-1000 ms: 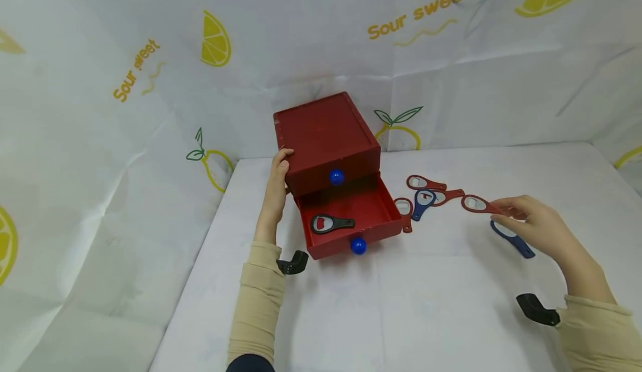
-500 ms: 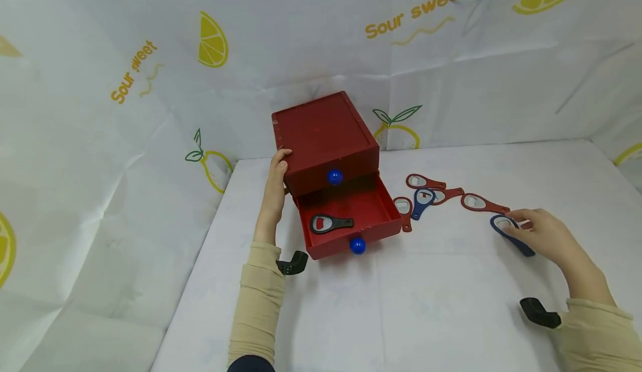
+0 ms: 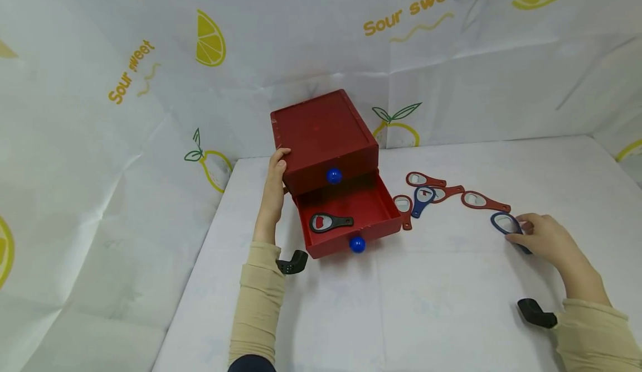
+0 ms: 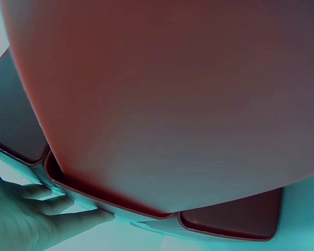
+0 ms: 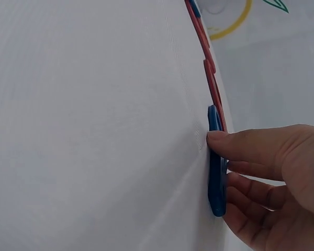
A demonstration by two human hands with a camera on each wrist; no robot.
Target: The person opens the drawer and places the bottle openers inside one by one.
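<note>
At frame right, the right hand [image 3: 549, 242] pinched a blue bottle opener [image 5: 216, 180] between thumb and fingers. Near the middle, the left hand [image 3: 273, 196] touched a red drawer box [image 3: 328, 132] with nearly straight fingers. Up top, the white sheet [image 3: 301, 20] said "Sour sweet" twice.

The person's left arm [image 3: 258, 299] stretches forward, nearly straight, and the left hand [image 3: 273, 191] has its fingers [image 4: 83, 220] extended, slightly apart. The right arm [image 3: 594, 322] slants inward from the lower right; the right hand [image 3: 546, 238] pinches, thumb [image 5: 251, 149] opposite bent fingers.
</note>
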